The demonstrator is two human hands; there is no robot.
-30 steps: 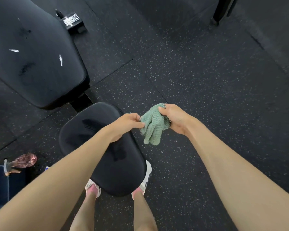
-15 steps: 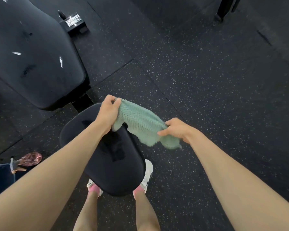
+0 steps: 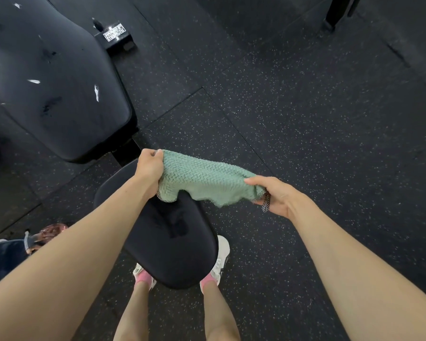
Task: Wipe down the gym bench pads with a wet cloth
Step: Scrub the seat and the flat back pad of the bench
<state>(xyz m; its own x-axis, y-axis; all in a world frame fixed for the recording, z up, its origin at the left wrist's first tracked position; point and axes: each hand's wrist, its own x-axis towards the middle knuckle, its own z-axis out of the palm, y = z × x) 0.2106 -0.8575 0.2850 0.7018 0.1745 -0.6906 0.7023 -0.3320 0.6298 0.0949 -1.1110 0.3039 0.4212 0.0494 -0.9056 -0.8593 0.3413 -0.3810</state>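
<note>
Hands stretch a pale green cloth (image 3: 204, 179) in the air above the seat pad (image 3: 172, 244) of a black gym bench, seen from the wearer's head looking down. The left hand (image 3: 149, 166) is closed into a fist around one end of the cloth, over the far edge of the seat pad; the right hand (image 3: 273, 195) pinches the other end between thumb and curled fingers, out past the pad's right side over the floor (image 3: 305, 119). The cloth has a ribbed, knitted texture and sags slightly in the middle, its lower edge hanging clear of the pad. A black-and-white checked loop or trim dangles from its corner at the right hand.

The seat pad shows darker smudged patches on its surface. Beyond it, up and to the left, lies the larger back pad (image 3: 59, 89), its black covering scuffed, with several small white tears. Behind that pad a black frame foot (image 3: 115, 36) carries a white label whose lettering is too blurred to read.

The person stands astride the near end of the seat pad in white trainers (image 3: 221, 257) and pink socks. The floor is black rubber matting flecked with white. At the left edge sits a reddish translucent object (image 3: 52, 230) beside dark blue fabric.
</note>
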